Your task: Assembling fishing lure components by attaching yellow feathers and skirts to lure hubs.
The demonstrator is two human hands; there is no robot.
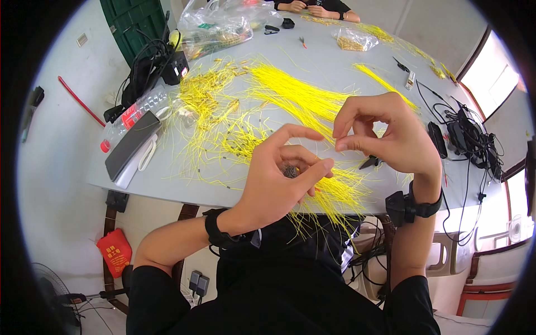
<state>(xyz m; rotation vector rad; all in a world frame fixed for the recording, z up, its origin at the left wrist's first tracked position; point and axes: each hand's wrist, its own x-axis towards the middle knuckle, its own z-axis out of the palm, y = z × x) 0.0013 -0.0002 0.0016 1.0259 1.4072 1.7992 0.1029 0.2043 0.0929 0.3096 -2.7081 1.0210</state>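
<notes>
Fingers of the left hand (271, 178) are curling around a dark clump (289, 171) in the palm, grasping it loosely while the forefinger is reaching toward two o'clock. There the right hand (388, 131) is hovering, its thumb and forefinger nearly meeting; whether they are gripping a strand, I cannot tell. At four o'clock from the left hand, loose yellow strands (347, 185) are fanning out over the table (153, 181) and its near edge. They are looking light, thin and springy, probably slippery and prone to snagging, so a fingertip pinch close to one end would suit them; the clump is appearing light too, best cradled in curled fingers. Farther out, a yellow sheaf (301, 92) is lying at one o'clock and a tangled yellow heap (209, 86) at eleven. Beyond, a plastic bottle (142, 109) is lying at ten, black cables (474, 142) are piling up at three, and a co-worker's hands (318, 10) are resting just past twelve.
</notes>
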